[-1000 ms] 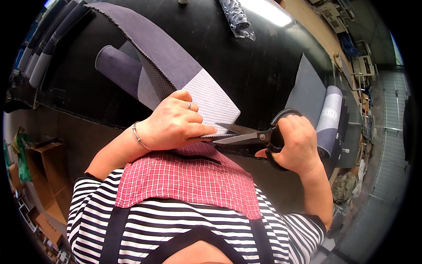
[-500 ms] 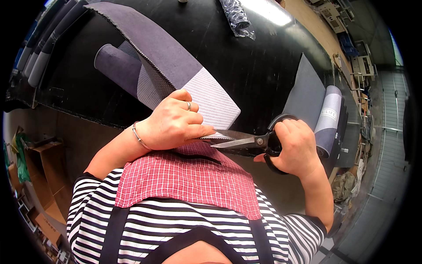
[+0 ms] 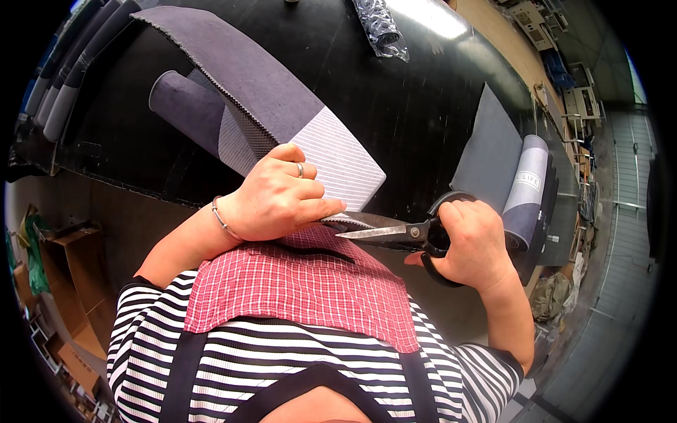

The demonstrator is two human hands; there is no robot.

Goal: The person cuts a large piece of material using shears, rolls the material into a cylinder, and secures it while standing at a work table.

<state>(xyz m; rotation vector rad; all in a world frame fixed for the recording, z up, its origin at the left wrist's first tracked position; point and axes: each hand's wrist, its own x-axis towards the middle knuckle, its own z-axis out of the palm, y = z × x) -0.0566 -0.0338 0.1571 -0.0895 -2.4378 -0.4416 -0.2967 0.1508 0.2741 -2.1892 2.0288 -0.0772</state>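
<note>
- Mat (image 3: 337,156): lies by the near edge of the bench (image 3: 416,116), its striped corner over that edge, its purple part rising in a curve toward the far left corner.
- Left hand (image 3: 282,192): closed on the mat's near edge, thumb side hidden, index finger (image 3: 326,209) laid along the edge and pointing at the scissors.
- Right hand (image 3: 474,238): wrapped round the black handles of the scissors (image 3: 415,231), thumb through the lower loop.
- Blades (image 3: 377,233): parted a little, with the mat's edge apparently between them; whether they bite is too small to tell.
- Doing this cut well, by judgement: the index finger should sit back from the blade tips, which are very near it. Short, even strokes along the edge would give a straighter line than one long snip. The mat looks thick, so working deeper in the blades, near the pivot, should take less force. Letting the bench bear the raised part would stop it tugging at the grip.
- Purple roll (image 3: 182,111): under the raised part, probably the same mat; the join is hidden.
- Farther out: a grey sheet (image 3: 486,144) and printed roll (image 3: 522,194) by the right edge, a plastic-wrapped roll (image 3: 381,32) toward the far edge.
</note>
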